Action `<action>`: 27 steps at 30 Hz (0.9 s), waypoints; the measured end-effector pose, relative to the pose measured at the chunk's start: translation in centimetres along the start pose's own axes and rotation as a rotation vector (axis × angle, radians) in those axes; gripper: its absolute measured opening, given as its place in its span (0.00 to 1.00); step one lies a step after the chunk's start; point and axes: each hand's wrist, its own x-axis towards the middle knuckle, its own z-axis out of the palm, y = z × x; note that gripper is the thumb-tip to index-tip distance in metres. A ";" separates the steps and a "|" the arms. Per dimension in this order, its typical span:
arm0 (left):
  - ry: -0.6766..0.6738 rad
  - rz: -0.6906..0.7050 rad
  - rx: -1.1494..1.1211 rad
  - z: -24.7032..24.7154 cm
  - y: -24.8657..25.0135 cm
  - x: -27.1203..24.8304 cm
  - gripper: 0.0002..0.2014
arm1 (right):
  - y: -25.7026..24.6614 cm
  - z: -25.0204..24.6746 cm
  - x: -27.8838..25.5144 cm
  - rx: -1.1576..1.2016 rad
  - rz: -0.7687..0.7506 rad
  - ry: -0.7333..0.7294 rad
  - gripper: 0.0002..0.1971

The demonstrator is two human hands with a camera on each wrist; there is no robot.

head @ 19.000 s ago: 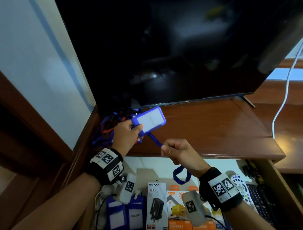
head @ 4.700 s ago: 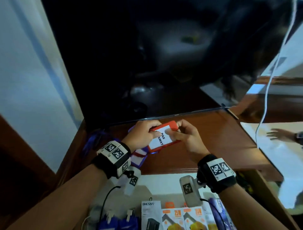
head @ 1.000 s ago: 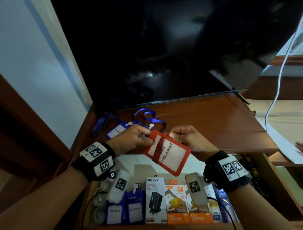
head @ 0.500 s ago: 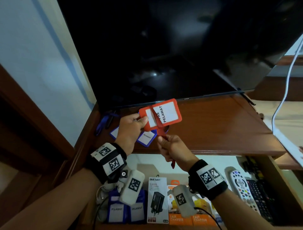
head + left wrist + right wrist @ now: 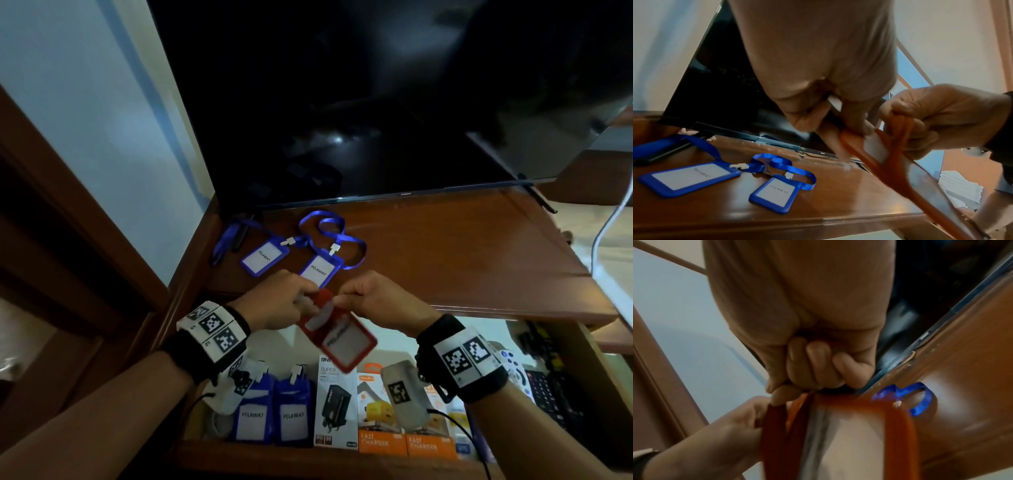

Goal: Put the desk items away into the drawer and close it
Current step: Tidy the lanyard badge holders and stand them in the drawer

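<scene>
Two red badge holders (image 5: 337, 337) hang tilted over the open drawer (image 5: 308, 459), just off the desk's front edge. My left hand (image 5: 305, 301) pinches their top edge, its fingertips (image 5: 857, 128) on the red frame (image 5: 890, 170). My right hand (image 5: 342, 299) is curled and grips the bunched red lanyard (image 5: 902, 125) beside it; the right wrist view shows the strap (image 5: 774, 426) and a holder (image 5: 859, 426) close up. Two blue badge holders (image 5: 263, 257) (image 5: 320, 270) with blue lanyards lie on the desk (image 5: 445, 260) behind my hands.
The drawer holds two blue "PELAWAT" holders (image 5: 253, 413), charger boxes (image 5: 337, 401), a white remote (image 5: 512, 363) and a dark keyboard (image 5: 551, 397). A large black TV (image 5: 376, 102) stands at the back of the desk. A white cable (image 5: 609, 222) hangs at right.
The red holders have come down from above the desk to its front edge and now hang over the drawer. My right hand has risen to meet the left at their top.
</scene>
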 end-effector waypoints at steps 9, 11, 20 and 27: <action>-0.007 0.084 -0.675 -0.6 -0.5 -1.5 0.08 | 1.5 1.8 0.5 0.608 -0.082 0.061 0.14; 0.064 0.107 -0.786 0.0 -0.5 -1.4 0.10 | 1.2 2.0 0.9 0.732 -0.104 0.060 0.13; 0.355 0.077 -1.249 2.3 -0.5 -1.6 0.13 | 0.9 3.6 3.0 1.177 -0.066 -0.048 0.07; 0.401 -0.110 -1.396 4.1 -2.2 -3.3 0.19 | 2.0 7.3 4.5 1.225 -0.072 -0.106 0.09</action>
